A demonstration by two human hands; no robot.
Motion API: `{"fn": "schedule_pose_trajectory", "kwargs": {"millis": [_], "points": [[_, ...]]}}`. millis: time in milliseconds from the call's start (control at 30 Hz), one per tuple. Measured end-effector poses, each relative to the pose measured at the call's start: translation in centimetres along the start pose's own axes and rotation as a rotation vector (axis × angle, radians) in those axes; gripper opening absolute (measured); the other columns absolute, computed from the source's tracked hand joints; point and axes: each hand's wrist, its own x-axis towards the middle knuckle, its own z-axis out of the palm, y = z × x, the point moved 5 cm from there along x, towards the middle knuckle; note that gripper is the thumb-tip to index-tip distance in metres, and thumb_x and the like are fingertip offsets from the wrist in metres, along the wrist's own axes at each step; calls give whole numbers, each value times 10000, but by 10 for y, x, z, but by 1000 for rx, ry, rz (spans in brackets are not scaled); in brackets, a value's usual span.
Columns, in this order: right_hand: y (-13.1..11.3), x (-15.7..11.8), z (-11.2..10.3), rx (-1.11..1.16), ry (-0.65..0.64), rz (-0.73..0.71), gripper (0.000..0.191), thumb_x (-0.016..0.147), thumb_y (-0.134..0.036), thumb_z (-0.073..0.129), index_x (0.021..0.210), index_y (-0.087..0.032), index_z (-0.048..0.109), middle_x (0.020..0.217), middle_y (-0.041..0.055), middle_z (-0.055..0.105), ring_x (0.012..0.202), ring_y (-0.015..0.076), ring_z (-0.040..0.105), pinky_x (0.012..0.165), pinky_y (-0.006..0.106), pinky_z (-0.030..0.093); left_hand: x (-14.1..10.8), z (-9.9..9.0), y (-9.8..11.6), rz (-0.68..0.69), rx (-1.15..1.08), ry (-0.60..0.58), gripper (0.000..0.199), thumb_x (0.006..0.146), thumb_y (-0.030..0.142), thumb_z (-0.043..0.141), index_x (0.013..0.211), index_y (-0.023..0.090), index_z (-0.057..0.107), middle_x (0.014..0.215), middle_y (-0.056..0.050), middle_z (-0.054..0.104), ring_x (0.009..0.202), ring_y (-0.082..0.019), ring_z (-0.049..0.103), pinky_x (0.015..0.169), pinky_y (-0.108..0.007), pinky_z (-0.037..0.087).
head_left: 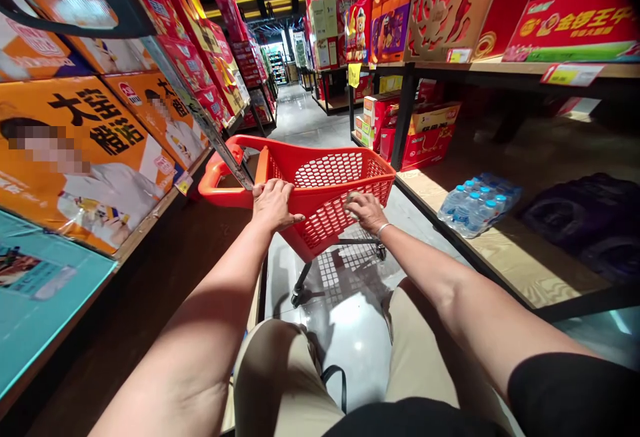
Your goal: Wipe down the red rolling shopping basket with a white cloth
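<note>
A red plastic shopping cart (330,137) stands sideways before me in the aisle, its inside bare where it shows. My left hand (273,203) lies over the cart's near rim close to the handle end, fingers hooked over the edge and thumb stretched out. Beside the mesh side wall, below the rim, is my right hand (367,211). Its fingers are loosely bent and apart with nothing in them; whether they touch the mesh I cannot tell. The cart's handle (223,193) is at the left, crossed by a slanting metal pole (220,140).
Orange cartons (45,177) and a teal box (45,310) fill the left shelf. On the right lower shelf lies a shrink-wrapped pack of water bottles (473,203), near red gift boxes (430,137). The tiled aisle floor (297,113) runs away between stacked displays.
</note>
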Motion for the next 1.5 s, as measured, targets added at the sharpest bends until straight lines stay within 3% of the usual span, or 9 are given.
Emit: {"fn": "schedule_pose_trajectory", "kwargs": {"millis": [133, 333, 467, 667, 933, 1133, 1233, 1333, 1500], "points": [[31, -10, -11, 111, 241, 363, 322, 800, -111, 636, 1097, -198, 728, 1163, 110, 633, 1143, 279, 526, 1025, 462, 405, 2, 0, 2, -6, -3, -10, 778, 746, 638, 741, 1352, 189, 551, 1388, -144, 577, 1397, -343, 402, 1187, -472, 253], [-65, 35, 8, 293, 444, 173, 414, 839, -171, 618, 1245, -235, 666, 1269, 89, 540, 1198, 247, 495, 1090, 407, 389, 2, 1, 2, -27, 10, -7, 575, 840, 482, 618, 1340, 203, 565, 1377, -134, 589, 1396, -329, 408, 1185, -488, 263], [-97, 23, 45, 210, 257, 78, 334, 862, -191, 641, 1174, -276, 724, 1253, 80, 542, 1183, 268, 429, 1078, 403, 369, 0, 3, 0, -22, -4, -11, 562, 834, 431, 605, 1347, 206, 560, 1394, -124, 580, 1402, -323, 402, 1183, -468, 275], [-83, -34, 93, -12, -342, -73, 393, 905, -110, 561, 1181, -330, 735, 1269, 62, 593, 1114, 251, 433, 938, 367, 400, -6, 2, -4, -32, -25, 2, 608, 821, 494, 642, 1349, 206, 557, 1389, -129, 570, 1400, -338, 398, 1196, -468, 243], [-151, 9, 61, 52, -23, -219, 329, 1011, -323, 533, 1309, -343, 670, 1391, 54, 573, 1211, 262, 405, 1042, 402, 351, -15, 1, -6, -24, -29, 7, 558, 843, 436, 608, 1360, 231, 557, 1419, -107, 560, 1412, -322, 386, 1194, -465, 236], [-139, -28, 93, -62, -322, -242, 278, 1020, -258, 498, 1158, -347, 722, 1310, 45, 625, 1198, 262, 421, 899, 387, 413, -21, 0, -9, -29, -4, -12, 573, 848, 440, 601, 1392, 269, 544, 1421, -88, 571, 1411, -315, 388, 1193, -468, 219], [-129, -33, 70, -55, -297, -270, 297, 1010, -228, 494, 1156, -330, 731, 1236, 61, 644, 1117, 248, 461, 887, 372, 420, -23, -2, -11, -24, 10, -15, 579, 851, 451, 592, 1400, 270, 549, 1418, -92, 578, 1400, -315, 400, 1181, -470, 231], [-121, -12, 9, 14, -20, -281, 334, 1000, -259, 514, 1276, -323, 691, 1312, 61, 615, 1121, 244, 479, 981, 395, 409, -24, -5, -7, -50, 29, -23, 596, 854, 442, 592, 1424, 274, 547, 1400, -106, 598, 1374, -328, 429, 1169, -499, 241], [-92, 28, -63, 45, 237, -149, 561, 835, -108, 614, 1369, -278, 637, 1510, 76, 472, 1313, 281, 431, 1089, 426, 392, -6, -5, 36, -114, -14, 1, 729, 854, 419, 609, 1539, 230, 441, 1579, -147, 457, 1497, -367, 309, 1216, -593, 139]]}}
